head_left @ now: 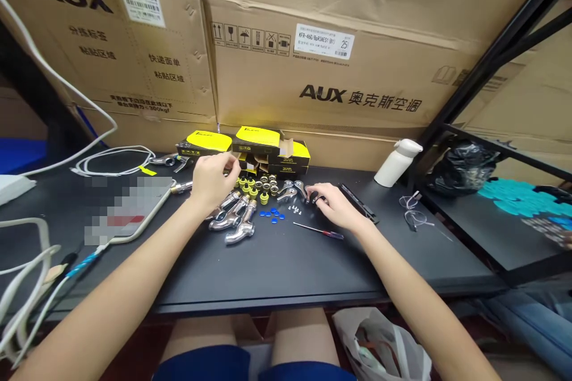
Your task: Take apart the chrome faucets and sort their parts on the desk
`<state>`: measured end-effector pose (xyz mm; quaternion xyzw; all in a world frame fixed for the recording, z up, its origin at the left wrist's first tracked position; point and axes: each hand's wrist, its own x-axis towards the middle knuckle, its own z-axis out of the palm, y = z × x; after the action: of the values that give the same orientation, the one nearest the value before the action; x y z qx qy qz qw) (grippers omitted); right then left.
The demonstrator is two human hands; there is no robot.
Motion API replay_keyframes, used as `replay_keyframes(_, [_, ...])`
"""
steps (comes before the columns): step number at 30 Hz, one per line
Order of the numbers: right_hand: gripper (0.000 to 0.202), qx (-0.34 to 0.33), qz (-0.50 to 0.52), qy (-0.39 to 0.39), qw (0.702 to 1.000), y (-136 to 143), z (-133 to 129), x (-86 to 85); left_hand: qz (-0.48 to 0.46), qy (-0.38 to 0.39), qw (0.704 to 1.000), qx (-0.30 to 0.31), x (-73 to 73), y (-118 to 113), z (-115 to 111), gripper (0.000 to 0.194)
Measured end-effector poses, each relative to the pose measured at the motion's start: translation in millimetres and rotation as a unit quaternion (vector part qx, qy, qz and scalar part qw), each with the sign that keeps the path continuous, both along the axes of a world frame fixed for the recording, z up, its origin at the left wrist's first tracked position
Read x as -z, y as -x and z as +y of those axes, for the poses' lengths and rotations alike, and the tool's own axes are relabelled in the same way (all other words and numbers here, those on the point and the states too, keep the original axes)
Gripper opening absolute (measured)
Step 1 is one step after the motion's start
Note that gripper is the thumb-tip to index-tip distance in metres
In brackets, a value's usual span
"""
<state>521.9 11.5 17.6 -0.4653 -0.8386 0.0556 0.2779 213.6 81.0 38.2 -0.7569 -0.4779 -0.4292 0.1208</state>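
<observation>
My left hand [213, 181] is raised over the chrome faucet bodies [241, 230], its fingers curled together; what they hold, if anything, is hidden. At the right, my right hand [329, 202] has its fingers closed around a small black part [314, 196], beside the chrome handles [291, 190]. Between the hands are yellow-green cartridges [252, 192] and metal rings [266, 181]. Blue caps [274, 214] and small screws [295, 209] lie in front of them. A screwdriver [319, 230] rests on the black table [277, 274] just in front of my right hand.
Yellow and black boxes [257, 138] stand behind the parts. A phone or tablet [143, 208] with a white cable lies left. On the right are a white bottle [397, 164], a black tray [358, 202] and glasses [415, 211]. A plastic bag [382, 345] hangs below the table edge.
</observation>
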Motion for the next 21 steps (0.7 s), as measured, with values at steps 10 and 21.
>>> replay_keyframes(10, [0.033, 0.251, 0.008, -0.005, 0.968, -26.3, 7.7, 3.7, 0.011, -0.020, 1.000, 0.009, 2.0, -1.5, -0.2, 0.017])
replay_keyframes(21, [0.029, 0.201, -0.002, 0.047, 0.978, -17.5, 13.0, 15.9, 0.008, -0.015, 1.000, 0.019, 3.0, -3.5, -1.7, 0.018])
